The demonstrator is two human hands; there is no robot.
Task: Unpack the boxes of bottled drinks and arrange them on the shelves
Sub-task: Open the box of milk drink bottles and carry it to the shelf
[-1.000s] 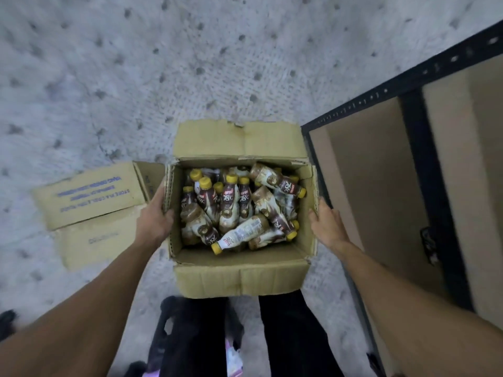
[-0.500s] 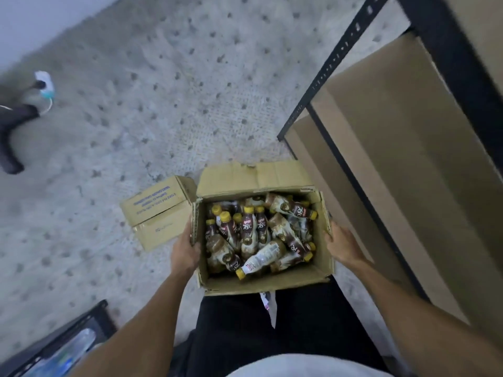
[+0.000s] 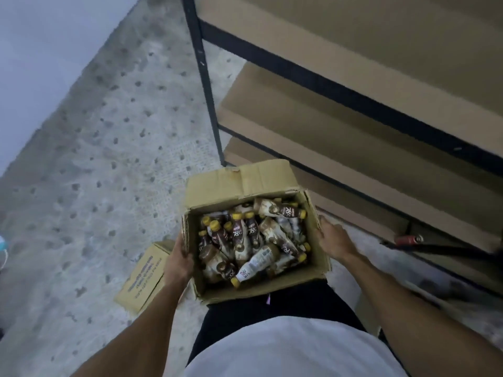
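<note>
The box (image 3: pixel 258 291) of bottles (image 3: pixel 241 235) is gripped on both sides by the fingers of the left hand (image 3: pixel 178 261) and right hand (image 3: pixel 333 242), likely for carrying to the shelves (image 3: pixel 353 58).

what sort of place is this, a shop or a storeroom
Most likely a storeroom or stockroom: a dark metal rack with bare board shelves, a rough speckled concrete floor, and an open cardboard box of bottled drinks held by the left hand and right hand.
</note>
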